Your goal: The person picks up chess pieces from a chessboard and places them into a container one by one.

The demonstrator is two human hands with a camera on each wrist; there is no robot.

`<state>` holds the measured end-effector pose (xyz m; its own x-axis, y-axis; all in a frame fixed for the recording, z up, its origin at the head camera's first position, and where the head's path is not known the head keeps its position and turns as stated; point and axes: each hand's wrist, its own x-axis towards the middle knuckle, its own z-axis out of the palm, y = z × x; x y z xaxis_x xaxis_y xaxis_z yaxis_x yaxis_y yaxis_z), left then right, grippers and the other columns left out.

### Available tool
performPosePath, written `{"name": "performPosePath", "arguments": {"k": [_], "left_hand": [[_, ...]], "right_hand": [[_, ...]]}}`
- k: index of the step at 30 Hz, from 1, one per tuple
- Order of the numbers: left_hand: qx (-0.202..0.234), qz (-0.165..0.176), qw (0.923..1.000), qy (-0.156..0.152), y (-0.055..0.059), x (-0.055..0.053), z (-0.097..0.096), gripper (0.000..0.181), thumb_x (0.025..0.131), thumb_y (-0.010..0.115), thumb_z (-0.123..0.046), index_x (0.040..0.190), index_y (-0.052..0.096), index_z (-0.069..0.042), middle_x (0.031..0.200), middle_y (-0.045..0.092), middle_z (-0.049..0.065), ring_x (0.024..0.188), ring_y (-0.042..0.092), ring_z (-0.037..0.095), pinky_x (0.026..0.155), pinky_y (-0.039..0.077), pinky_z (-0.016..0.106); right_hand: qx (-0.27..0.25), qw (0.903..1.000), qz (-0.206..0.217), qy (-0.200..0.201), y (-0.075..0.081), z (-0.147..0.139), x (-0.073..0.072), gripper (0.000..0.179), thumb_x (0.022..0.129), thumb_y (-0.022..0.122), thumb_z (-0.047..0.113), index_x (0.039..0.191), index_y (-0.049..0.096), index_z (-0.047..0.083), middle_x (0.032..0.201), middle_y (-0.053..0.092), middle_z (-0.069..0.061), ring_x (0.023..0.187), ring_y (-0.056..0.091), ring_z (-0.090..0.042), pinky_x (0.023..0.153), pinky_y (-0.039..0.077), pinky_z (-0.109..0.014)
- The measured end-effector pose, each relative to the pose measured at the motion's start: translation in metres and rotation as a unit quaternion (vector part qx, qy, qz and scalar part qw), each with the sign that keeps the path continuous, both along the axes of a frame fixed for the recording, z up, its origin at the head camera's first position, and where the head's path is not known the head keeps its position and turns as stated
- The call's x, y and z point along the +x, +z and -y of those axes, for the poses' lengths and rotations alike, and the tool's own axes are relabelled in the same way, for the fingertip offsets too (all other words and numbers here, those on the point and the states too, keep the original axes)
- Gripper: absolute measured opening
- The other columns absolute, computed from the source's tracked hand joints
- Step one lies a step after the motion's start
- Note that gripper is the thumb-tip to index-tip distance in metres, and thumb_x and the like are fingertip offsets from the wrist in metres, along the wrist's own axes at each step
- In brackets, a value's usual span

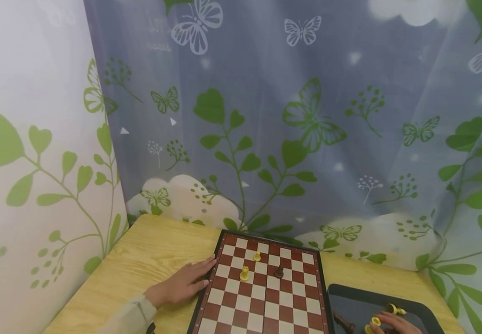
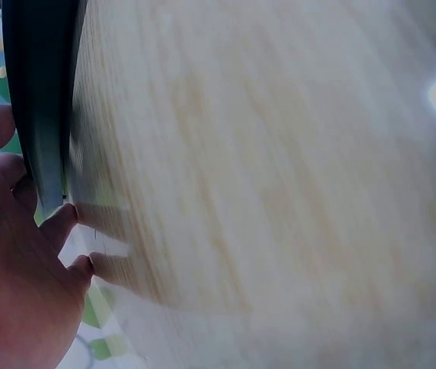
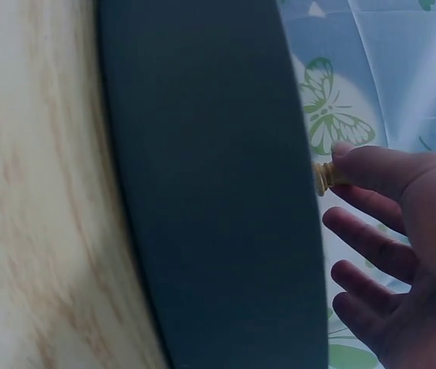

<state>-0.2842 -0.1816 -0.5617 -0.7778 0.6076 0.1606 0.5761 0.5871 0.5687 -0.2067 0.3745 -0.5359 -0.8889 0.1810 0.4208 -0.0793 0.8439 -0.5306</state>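
Observation:
At the left edge of the chessboard, my left hand rests with its fingers extended against the black side. Up close, the left wrist view shows that hand touching the board's dark side. Over the dark tray, my right hand pinches a yellow chess piece between thumb and forefinger, the other fingers spread. Three pieces stand upright on the board: a small yellow one, a larger yellow one and a dark brown one.
In the tray lie another yellow chess piece and a dark brown one. Tray and board stand side by side on a wooden table. Behind it hangs a blue curtain with butterflies and leaves; a pale patterned one is at left.

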Motion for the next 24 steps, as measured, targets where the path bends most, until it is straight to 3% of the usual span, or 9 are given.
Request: {"name": "performPosePath", "arguments": {"k": [3, 9, 13, 16, 20, 24], "left_hand": [[-0.001, 0.011, 0.9999, 0.006, 0.0, -0.001, -0.001, 0.061, 0.11, 0.042, -0.035, 0.161, 0.028, -0.005, 0.167, 0.022, 0.014, 0.148, 0.032, 0.045, 0.115, 0.02, 0.074], [-0.003, 0.018, 0.9998, 0.007, 0.003, 0.001, -0.002, 0.06, 0.11, 0.043, -0.033, 0.16, 0.028, -0.003, 0.167, 0.023, 0.015, 0.148, 0.033, 0.045, 0.115, 0.02, 0.074], [-0.004, 0.016, 0.9999, 0.002, 0.008, 0.004, -0.004, 0.06, 0.11, 0.042, -0.031, 0.159, 0.028, 0.0, 0.166, 0.024, 0.019, 0.146, 0.033, 0.048, 0.113, 0.021, 0.076], [-0.002, 0.002, 1.0, -0.005, 0.01, 0.006, -0.004, 0.059, 0.11, 0.042, -0.029, 0.158, 0.029, 0.003, 0.165, 0.026, 0.023, 0.144, 0.035, 0.051, 0.109, 0.023, 0.078], [0.0, -0.015, 0.9998, -0.01, 0.007, 0.005, -0.003, 0.058, 0.11, 0.042, -0.028, 0.158, 0.03, 0.002, 0.163, 0.028, 0.024, 0.142, 0.037, 0.053, 0.105, 0.026, 0.08], [-0.002, -0.007, 1.0, -0.003, 0.004, 0.003, -0.001, 0.059, 0.11, 0.042, -0.032, 0.16, 0.029, -0.003, 0.165, 0.026, 0.019, 0.144, 0.036, 0.049, 0.109, 0.023, 0.078]], "right_hand": [[0.03, 0.9993, 0.021, -0.001, 0.0, -0.005, -0.001, 0.023, 0.081, 0.085, 0.018, 0.092, 0.08, -0.002, 0.101, 0.074, -0.029, 0.064, 0.069, -0.01, 0.054, 0.053, -0.023], [0.059, 0.9981, 0.008, 0.015, -0.008, -0.01, -0.002, 0.022, 0.078, 0.088, 0.019, 0.089, 0.081, 0.002, 0.098, 0.075, -0.027, 0.067, 0.072, -0.02, 0.055, 0.056, -0.031], [0.071, 0.9971, 0.02, 0.016, -0.011, -0.011, -0.002, 0.025, 0.079, 0.087, 0.023, 0.089, 0.08, 0.001, 0.098, 0.074, -0.028, 0.076, 0.073, -0.035, 0.063, 0.059, -0.048], [0.078, 0.9968, 0.0, 0.015, -0.014, -0.009, -0.001, 0.023, 0.077, 0.088, 0.021, 0.087, 0.08, 0.002, 0.095, 0.075, -0.026, 0.078, 0.072, -0.041, 0.064, 0.058, -0.052], [0.08, 0.9961, -0.036, 0.008, -0.018, -0.006, -0.002, 0.017, 0.073, 0.09, 0.017, 0.081, 0.081, 0.006, 0.089, 0.077, -0.019, 0.072, 0.072, -0.037, 0.057, 0.056, -0.034], [0.066, 0.9965, -0.051, 0.004, -0.021, -0.004, -0.003, 0.015, 0.07, 0.092, 0.015, 0.078, 0.081, 0.009, 0.086, 0.077, -0.016, 0.069, 0.071, -0.03, 0.056, 0.05, -0.023]]}}
